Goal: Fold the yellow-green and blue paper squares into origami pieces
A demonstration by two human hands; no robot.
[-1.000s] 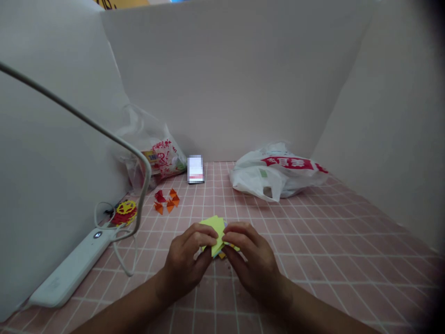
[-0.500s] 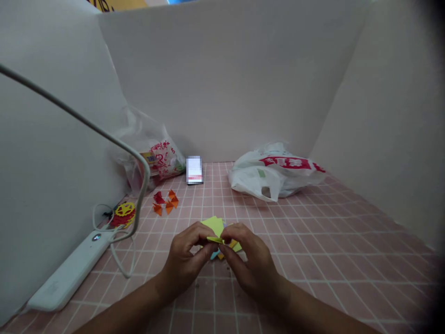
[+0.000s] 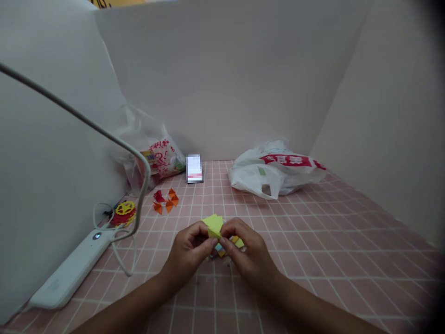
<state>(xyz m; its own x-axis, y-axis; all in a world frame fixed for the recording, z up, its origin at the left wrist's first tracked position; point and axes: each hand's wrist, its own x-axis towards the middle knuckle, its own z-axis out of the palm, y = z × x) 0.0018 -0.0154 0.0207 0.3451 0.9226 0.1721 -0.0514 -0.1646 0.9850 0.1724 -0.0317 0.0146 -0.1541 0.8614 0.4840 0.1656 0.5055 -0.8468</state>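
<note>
Two bare hands meet near the middle of the desk (image 3: 313,250), and between their fingertips we see a small yellow paper piece (image 3: 213,234). The left hand (image 3: 189,248) grasps it, its thumb against the near edge. The right hand (image 3: 248,248) pinches the same piece at its right end, thumb and forefinger together, so that the paper lies just beyond both thumb tips. It looks folded, though we cannot tell how the layers run, as the fingers cover part of it.

Right behind it, further from the person, we find yellow sheets (image 3: 214,220) lying with their corners fanned; whether the held piece touches them we cannot tell. Under and beside the right hand, coloured papers (image 3: 239,243) show in yellow, orange and blue, partly hidden by the fingers.

Well apart from the left hand, further back and to its left, we count several orange folded pieces (image 3: 169,205) beside a red folded piece (image 3: 159,196). Still further left, a yellow gear-shaped piece (image 3: 125,208) sits on red ones, near a white device (image 3: 67,273) with a cable (image 3: 86,119). Along the back we see a printed plastic bag (image 3: 165,160), an upright phone (image 3: 193,168) and a white plastic bag (image 3: 253,176).
</note>
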